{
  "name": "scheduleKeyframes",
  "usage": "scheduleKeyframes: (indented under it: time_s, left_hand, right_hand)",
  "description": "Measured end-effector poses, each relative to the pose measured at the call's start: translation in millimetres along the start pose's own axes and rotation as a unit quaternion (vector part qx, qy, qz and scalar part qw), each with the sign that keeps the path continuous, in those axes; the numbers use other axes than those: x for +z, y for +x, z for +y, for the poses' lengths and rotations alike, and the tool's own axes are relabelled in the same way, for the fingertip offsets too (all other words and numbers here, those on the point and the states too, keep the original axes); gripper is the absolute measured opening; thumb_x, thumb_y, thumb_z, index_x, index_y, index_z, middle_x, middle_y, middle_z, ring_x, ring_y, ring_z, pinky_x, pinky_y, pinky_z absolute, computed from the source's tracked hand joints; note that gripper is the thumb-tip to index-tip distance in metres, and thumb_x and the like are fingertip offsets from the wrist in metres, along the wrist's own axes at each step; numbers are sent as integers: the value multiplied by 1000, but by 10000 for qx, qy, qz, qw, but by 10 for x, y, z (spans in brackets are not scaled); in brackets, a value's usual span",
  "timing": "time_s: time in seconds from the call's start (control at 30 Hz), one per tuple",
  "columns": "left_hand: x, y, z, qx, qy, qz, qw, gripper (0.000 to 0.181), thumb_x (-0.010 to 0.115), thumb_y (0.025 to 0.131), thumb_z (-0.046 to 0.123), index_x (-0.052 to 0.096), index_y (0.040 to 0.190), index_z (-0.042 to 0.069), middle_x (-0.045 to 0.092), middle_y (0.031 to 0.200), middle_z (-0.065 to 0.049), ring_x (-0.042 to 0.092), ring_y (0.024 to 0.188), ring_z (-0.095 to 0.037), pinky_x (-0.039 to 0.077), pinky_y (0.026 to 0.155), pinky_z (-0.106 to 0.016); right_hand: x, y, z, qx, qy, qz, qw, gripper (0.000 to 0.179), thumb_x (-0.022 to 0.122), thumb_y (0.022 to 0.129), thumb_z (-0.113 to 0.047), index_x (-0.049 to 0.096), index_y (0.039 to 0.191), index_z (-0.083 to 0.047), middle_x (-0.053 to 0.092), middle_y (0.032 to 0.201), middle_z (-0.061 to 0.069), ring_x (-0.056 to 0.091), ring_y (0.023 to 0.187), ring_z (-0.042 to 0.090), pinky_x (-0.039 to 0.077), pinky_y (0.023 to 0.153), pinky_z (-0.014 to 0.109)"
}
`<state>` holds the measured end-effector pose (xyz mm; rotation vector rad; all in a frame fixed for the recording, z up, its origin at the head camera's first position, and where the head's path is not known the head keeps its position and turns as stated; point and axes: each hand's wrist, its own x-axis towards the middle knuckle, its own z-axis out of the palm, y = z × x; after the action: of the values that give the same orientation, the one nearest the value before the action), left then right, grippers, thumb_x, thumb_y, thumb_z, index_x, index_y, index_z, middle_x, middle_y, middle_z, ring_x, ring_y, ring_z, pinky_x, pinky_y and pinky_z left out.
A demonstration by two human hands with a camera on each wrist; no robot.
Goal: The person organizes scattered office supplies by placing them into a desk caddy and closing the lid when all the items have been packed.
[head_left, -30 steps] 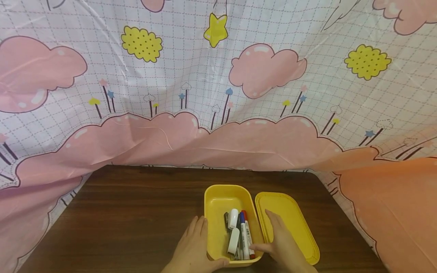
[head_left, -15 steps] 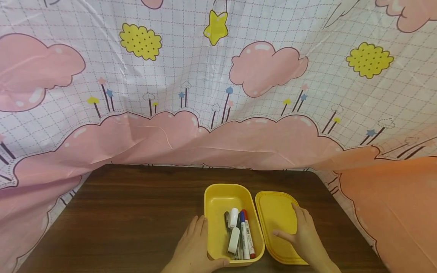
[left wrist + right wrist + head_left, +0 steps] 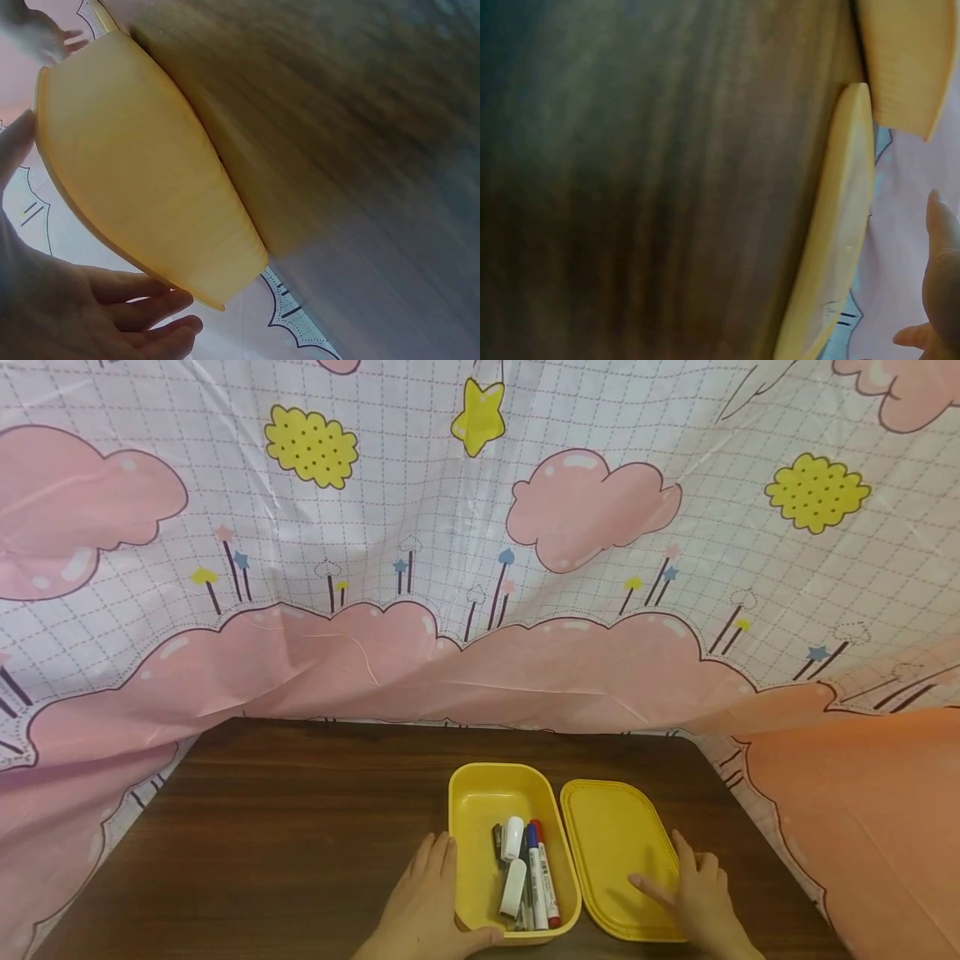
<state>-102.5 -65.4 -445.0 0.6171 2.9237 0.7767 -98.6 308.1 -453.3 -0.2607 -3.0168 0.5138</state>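
Observation:
A yellow plastic box (image 3: 480,893) stands uncovered on the table, with markers and white-capped items inside its near right part. My left hand (image 3: 423,902) rests against it, fingers along the left rim and thumb at the near rim. The left wrist view shows those fingertips (image 3: 176,296) touching the outside of the box wall (image 3: 150,157). To the right lies the yellow lid (image 3: 618,860), flat beside the box. Over the lid's near right edge hovers my right hand (image 3: 705,902), fingers spread and holding nothing. In the right wrist view a finger and thumb (image 3: 941,225) show apart from the lid (image 3: 832,240).
Inside the box are a blue-capped marker (image 3: 537,877), a red-capped marker (image 3: 549,881), a white rounded piece (image 3: 513,889) and some dark pens partly hidden. The dark wooden table (image 3: 300,843) ends at a patterned curtain (image 3: 480,668) behind.
My right hand has moved rightward from the box's right rim, across the lid, to the lid's right edge. The left hand, box and lid have stayed in place.

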Motion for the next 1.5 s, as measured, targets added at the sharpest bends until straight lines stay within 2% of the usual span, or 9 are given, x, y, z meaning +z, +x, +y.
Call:
scheduleKeyframes:
  time_s: [0.1, 0.17, 0.3, 0.5, 0.73, 0.93, 1.2, 1.3, 1.5]
  left_hand:
    - [-1, 2, 3, -17, 9, -57, 10000, 126, 61, 65, 83, 27, 148, -6, 28, 155, -25, 25, 144, -42, 33, 112, -57]
    - [0, 3, 5, -23, 12, -81, 10000, 126, 61, 65, 83, 27, 148, -6, 28, 155, -25, 25, 144, -42, 34, 112, -57]
    - [3, 5, 6, -36, 9, -88, 10000, 126, 61, 65, 83, 27, 148, -6, 28, 155, -25, 25, 144, -42, 34, 111, -57]
    - [11, 6, 6, -12, 25, -63, 10000, 125, 62, 66, 82, 27, 147, -6, 28, 155, -25, 25, 144, -41, 34, 111, -56]
    - [2, 8, 9, -17, 2, -111, 9999, 126, 61, 66, 83, 27, 148, -6, 27, 155, -25, 24, 144, -41, 33, 112, -56]
    - [-8, 20, 6, 23, -8, -107, 9999, 126, 59, 66, 83, 27, 148, -6, 27, 155, -25, 24, 144, -42, 34, 111, -57]
    - [-11, 22, 0, 123, 82, -19, 9999, 124, 59, 67, 82, 28, 147, -8, 29, 154, -26, 25, 143, -43, 34, 112, -56]
    - [-9, 19, 4, 108, 75, -40, 9999, 124, 60, 67, 82, 28, 147, -8, 29, 154, -26, 26, 143, -43, 34, 111, -56]
    - [-6, 18, -1, 109, 94, -22, 9999, 124, 59, 67, 82, 29, 146, -8, 29, 153, -27, 26, 143, -43, 35, 110, -57]
  right_hand:
    - [61, 12, 41, 187, -190, -287, 9992, 110, 60, 82, -68, 16, 148, 7, 33, 114, 42, 41, 96, 54, 49, 67, 53]
    - [89, 22, 55, 268, -276, -374, 9986, 111, 58, 80, -71, 16, 148, 7, 33, 115, 42, 41, 95, 53, 48, 65, 52]
    - [147, 18, 78, 375, -415, -440, 9975, 115, 57, 77, -75, 16, 149, 5, 34, 114, 41, 41, 98, 53, 46, 69, 56]
    - [210, 0, 98, 396, -568, -403, 9968, 118, 57, 74, -78, 20, 149, 4, 37, 107, 37, 41, 93, 49, 43, 65, 51]
    - [212, 19, 116, 390, -636, -426, 9963, 115, 58, 72, -80, 27, 147, 2, 40, 105, 34, 43, 90, 45, 43, 65, 50]
    - [202, 31, 185, 550, -847, -496, 9936, 120, 57, 67, -85, 29, 147, 0, 37, 114, 39, 42, 95, 51, 42, 70, 57]
    - [205, 44, 232, 576, -815, -748, 9922, 119, 56, 68, -84, 29, 146, 2, 34, 118, 44, 39, 101, 60, 42, 72, 65]
    - [200, 63, 245, 470, -715, -812, 9930, 116, 59, 70, -81, 30, 145, 3, 34, 116, 45, 39, 101, 61, 43, 71, 66]
    - [179, 161, 255, 399, -534, -971, 9930, 119, 68, 66, -75, 29, 144, 6, 34, 109, 48, 41, 95, 60, 45, 72, 67]
